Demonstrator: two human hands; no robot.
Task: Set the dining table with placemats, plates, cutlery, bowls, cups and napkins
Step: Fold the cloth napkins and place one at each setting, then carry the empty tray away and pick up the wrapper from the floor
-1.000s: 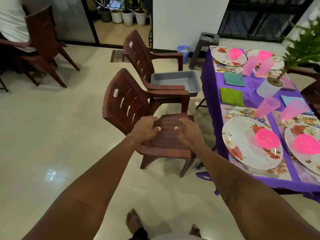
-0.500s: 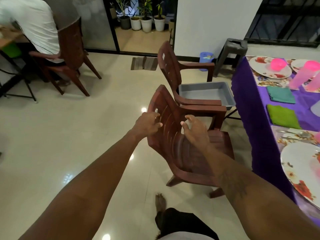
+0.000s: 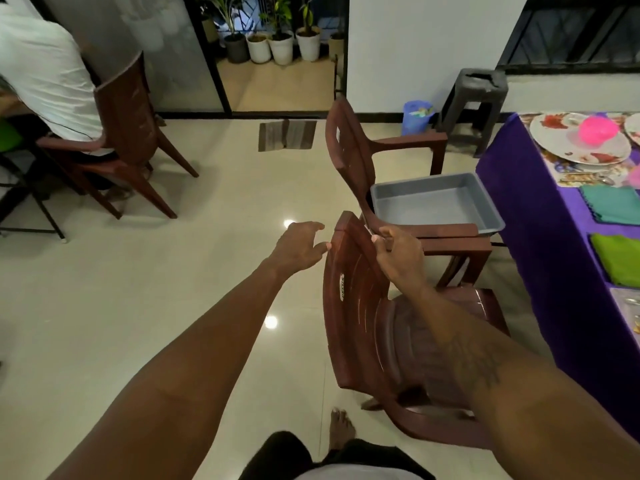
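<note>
The near brown plastic chair [image 3: 360, 306] stands beside the table with the purple cloth [image 3: 519, 216]. My right hand [image 3: 398, 254] curls its fingers over the top edge of the chair's backrest. Just left of that edge, my left hand [image 3: 298, 244] hovers with fingers spread, fingertips almost on the backrest. The table carries a floral plate [image 3: 568, 147] holding a pink bowl [image 3: 597, 129], a floral placemat [image 3: 581, 176], a teal napkin [image 3: 613, 204] and a green napkin [image 3: 620, 258].
A second brown chair [image 3: 349, 157] behind the first holds an empty grey tray [image 3: 436, 206]. A dark stool [image 3: 479, 98] and a blue bin [image 3: 417, 116] stand by the wall. A person in a white shirt [image 3: 45, 74] sits at far left. Tiled floor [image 3: 156, 271] lies to the left.
Both hands rose from the chair's seat to the top of its backrest. My view turned left, so less of the table shows. The right hand closed on the backrest edge.
</note>
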